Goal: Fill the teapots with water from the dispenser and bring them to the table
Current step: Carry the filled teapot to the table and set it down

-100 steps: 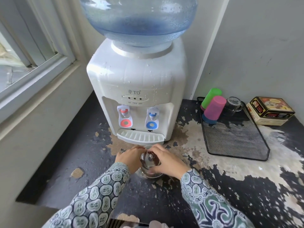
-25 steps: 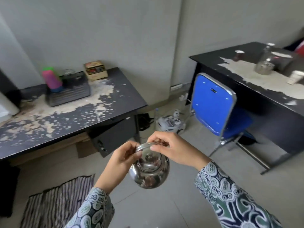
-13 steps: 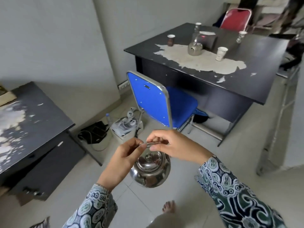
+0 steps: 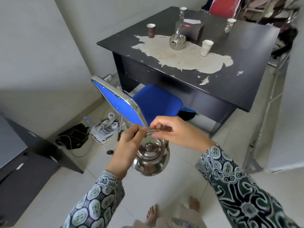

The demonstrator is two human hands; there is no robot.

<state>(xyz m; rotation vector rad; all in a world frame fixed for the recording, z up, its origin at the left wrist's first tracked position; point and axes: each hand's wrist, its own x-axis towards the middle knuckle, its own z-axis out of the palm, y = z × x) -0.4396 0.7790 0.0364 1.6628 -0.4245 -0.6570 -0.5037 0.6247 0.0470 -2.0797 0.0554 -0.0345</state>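
Note:
A shiny steel teapot [image 4: 152, 158] with its lid on hangs in the air above the tiled floor, carried by its thin metal handle. My left hand [image 4: 127, 146] pinches the left end of the handle and my right hand [image 4: 174, 133] pinches the right end. A second steel teapot [image 4: 177, 41] stands on the worn black table [image 4: 233, 79] ahead. The water dispenser is out of view.
A blue folding chair [image 4: 144, 104] stands between me and the table. Paper cups [image 4: 206, 47] sit on the table around the teapot. Cables and a power strip [image 4: 105, 127] lie on the floor left, next to a dark desk [image 4: 32, 153].
I have turned away from the dispenser and walked toward the black table. The teapot, lifted off the dispenser desk, travels with both hands on its handle. Table and chair are closer now.

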